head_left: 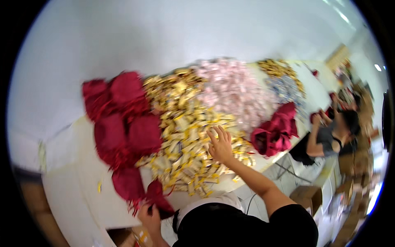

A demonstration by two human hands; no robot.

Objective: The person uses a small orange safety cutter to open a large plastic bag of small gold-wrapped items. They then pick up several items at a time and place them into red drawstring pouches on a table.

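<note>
Head: maroon pouch (159, 199) in left grip (151, 218)

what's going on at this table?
One person is working with small packets and cloth pouches. Their left hand holds a dark-red cloth pouch at the near table edge. Their right hand is spread, fingers apart, over a pile of small yellow-and-white wrapped packets; whether it touches them isn't clear. More dark-red cloth pouches lie left of the pile, and a crumpled dark-red cloth heap lies right. Another person is farther right.
</note>
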